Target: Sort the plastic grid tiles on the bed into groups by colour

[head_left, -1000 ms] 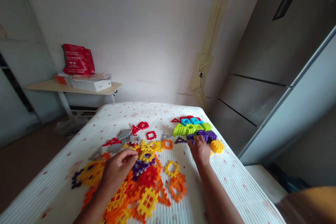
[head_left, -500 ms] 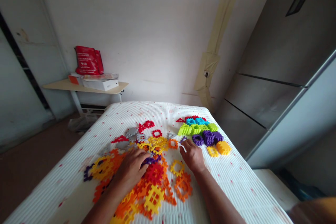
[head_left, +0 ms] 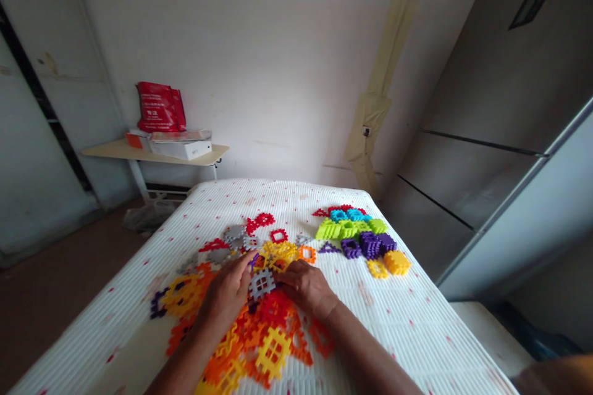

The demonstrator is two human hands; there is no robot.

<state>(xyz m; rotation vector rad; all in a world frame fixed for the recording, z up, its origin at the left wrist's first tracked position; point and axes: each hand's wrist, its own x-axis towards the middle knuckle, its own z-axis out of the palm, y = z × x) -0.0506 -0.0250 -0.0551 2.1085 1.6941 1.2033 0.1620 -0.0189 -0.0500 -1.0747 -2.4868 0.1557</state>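
Observation:
My left hand is over the heap of plastic interlocking pieces, its fingers closed around a small purple interlocking piece that is mostly hidden. A grey window-shaped interlocking piece lies between my two hands. At its right edge, my right hand has its fingers bent and closed on it. Red gear-like pieces lie just below, and a yellow window-shaped piece rests nearer to me. Yellow pieces are beyond the fingertips, beside an orange square frame.
Sorted groups stand at the right: lime green, blue, purple and yellow pieces. A purple triangle lies left of them. Behind are a side table with a red bag, and a fridge at right.
My right hand has moved left from beside the purple triangle to the heap, uncovering the triangle. The grey window piece now shows between my hands. My left hand has turned and its fingers have closed.

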